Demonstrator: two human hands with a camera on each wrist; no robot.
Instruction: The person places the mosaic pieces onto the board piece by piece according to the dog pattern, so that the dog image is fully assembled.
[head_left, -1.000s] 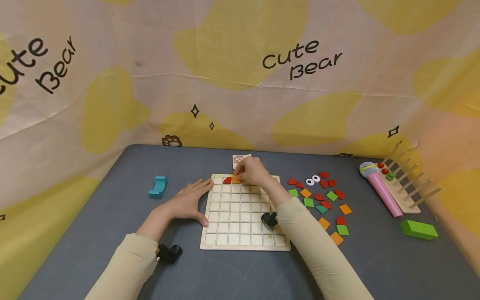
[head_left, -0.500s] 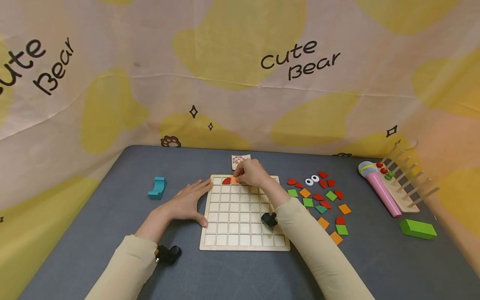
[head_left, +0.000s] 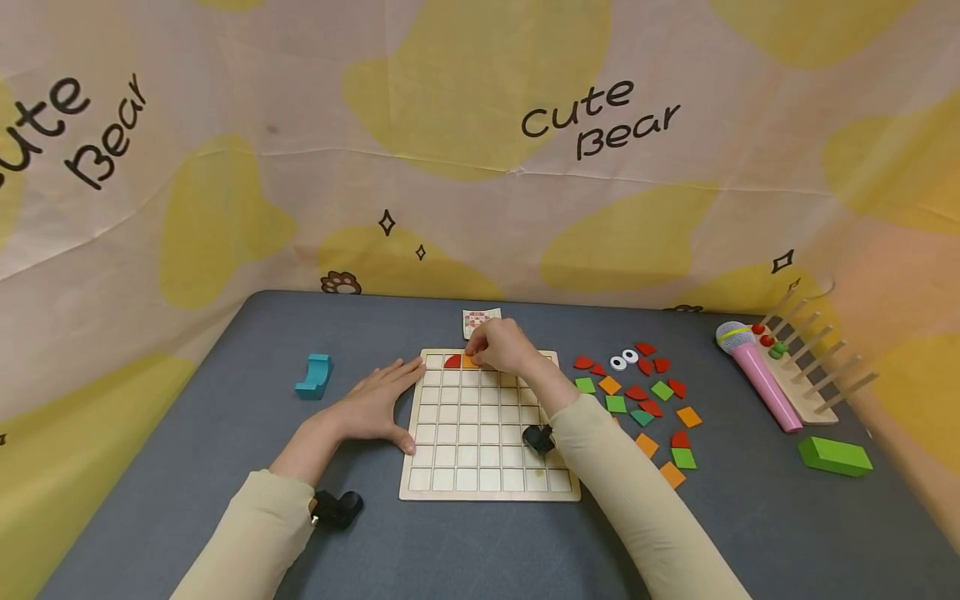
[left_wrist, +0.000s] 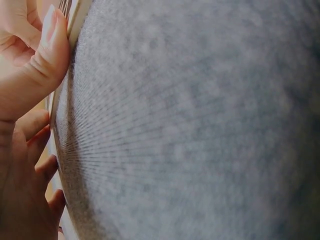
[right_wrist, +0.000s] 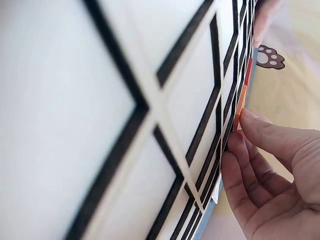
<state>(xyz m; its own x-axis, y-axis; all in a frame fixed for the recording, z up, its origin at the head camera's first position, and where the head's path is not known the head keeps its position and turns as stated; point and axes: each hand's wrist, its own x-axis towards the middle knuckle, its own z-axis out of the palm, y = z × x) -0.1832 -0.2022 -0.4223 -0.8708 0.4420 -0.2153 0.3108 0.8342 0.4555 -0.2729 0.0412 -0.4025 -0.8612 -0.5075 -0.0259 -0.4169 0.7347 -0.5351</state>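
Right hand (head_left: 504,343) pinching orange tile (head_left: 468,362) beside red tile (head_left: 453,362), far row of wooden grid board (head_left: 467,434), left hand (head_left: 373,406) spread along its edge

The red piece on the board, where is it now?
In the head view, the red piece is in the far row of the board, second square from left, beside the orange piece the right hand touches.

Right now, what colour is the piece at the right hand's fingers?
The piece is orange, clearest in the right wrist view.

A partly hidden orange tile (head_left: 468,362) sits at the far row of the pale gridded board (head_left: 467,457).
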